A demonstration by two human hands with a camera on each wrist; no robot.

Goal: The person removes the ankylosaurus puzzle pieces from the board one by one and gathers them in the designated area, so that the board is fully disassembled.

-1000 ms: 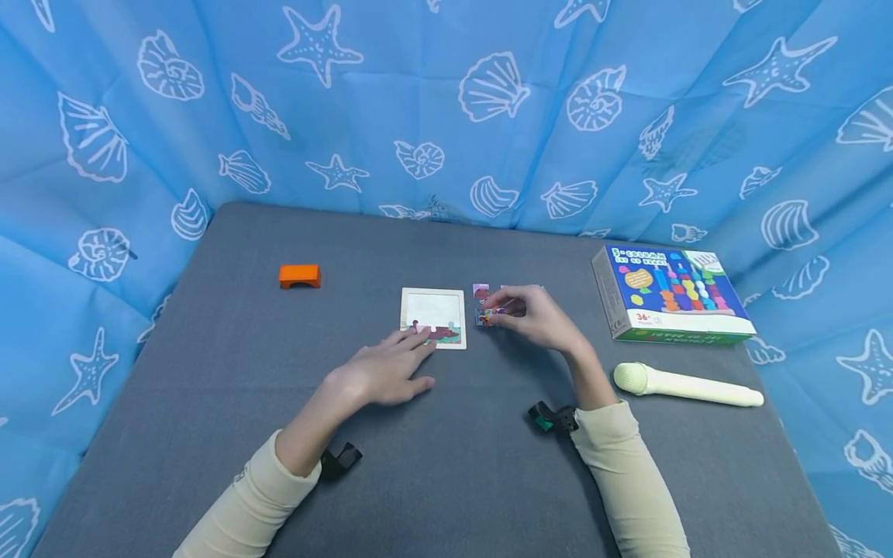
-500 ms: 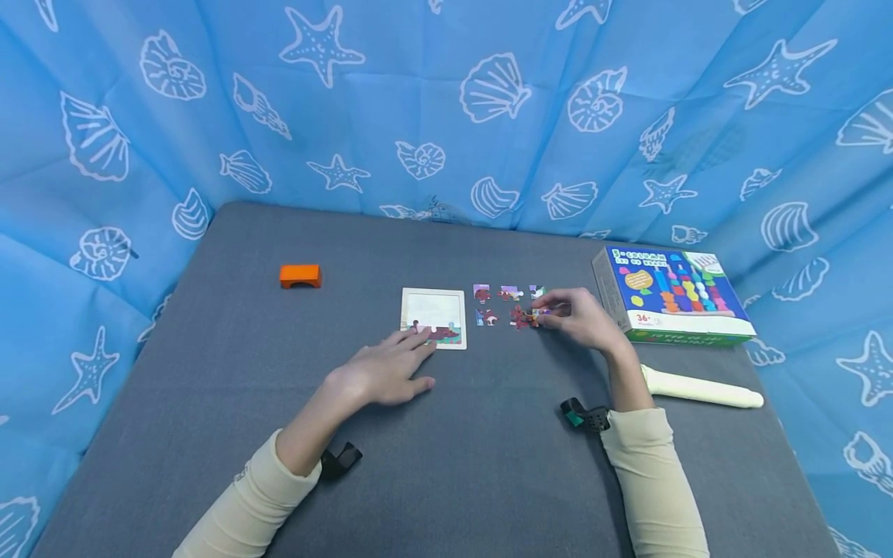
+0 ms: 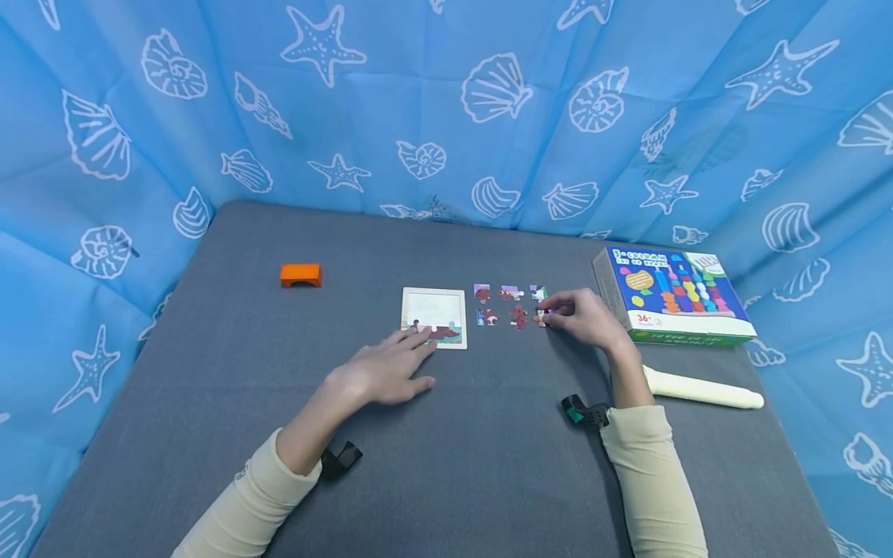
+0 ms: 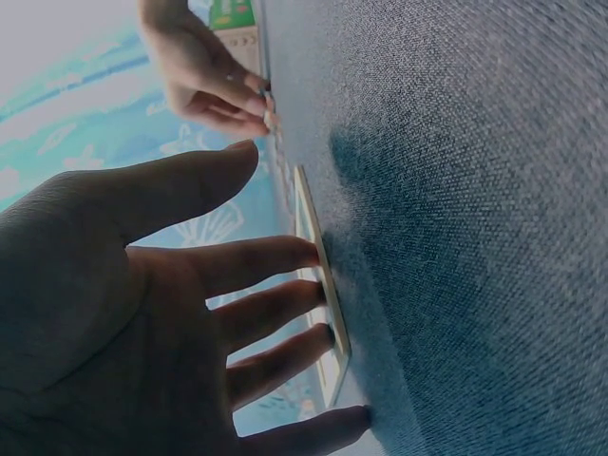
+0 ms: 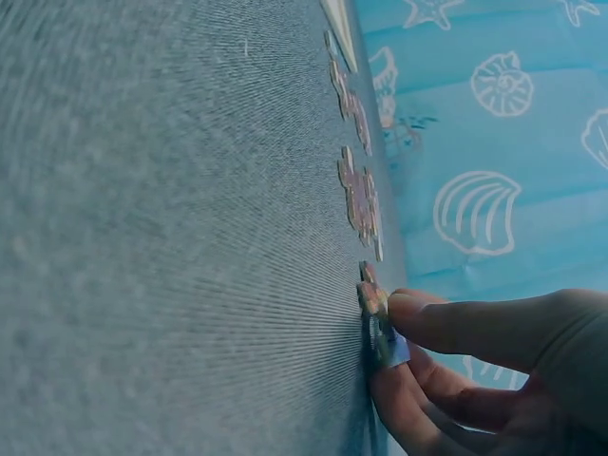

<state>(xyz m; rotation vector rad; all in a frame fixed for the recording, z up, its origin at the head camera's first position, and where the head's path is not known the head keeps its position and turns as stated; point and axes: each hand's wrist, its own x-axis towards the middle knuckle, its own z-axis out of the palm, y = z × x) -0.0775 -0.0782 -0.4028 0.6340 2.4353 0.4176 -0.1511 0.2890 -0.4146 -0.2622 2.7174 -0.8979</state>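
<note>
- Near the middle of the head view, the lower edge of a puzzle tray [image 3: 434, 305] is touched by the fingertips of the left hand [image 3: 382, 372]; its fingers are straight and spread, with nothing gripped.
- A puzzle piece [image 5: 374, 302], right of the tray in the head view, is pinched between thumb and fingers of the right hand [image 3: 584, 319]; whether it is lifted cannot be told.
- Other loose pieces [image 3: 518, 317] are laid out in two rows between tray and right hand.
- The lower part of the tray is filled by a coloured picture.
- On the grey bench [image 3: 481, 465], an orange block [image 3: 301, 275] is seen at upper left, a box [image 3: 673, 294] at right, and below it a pale microphone [image 3: 705, 388], partly covered by the right arm.
</note>
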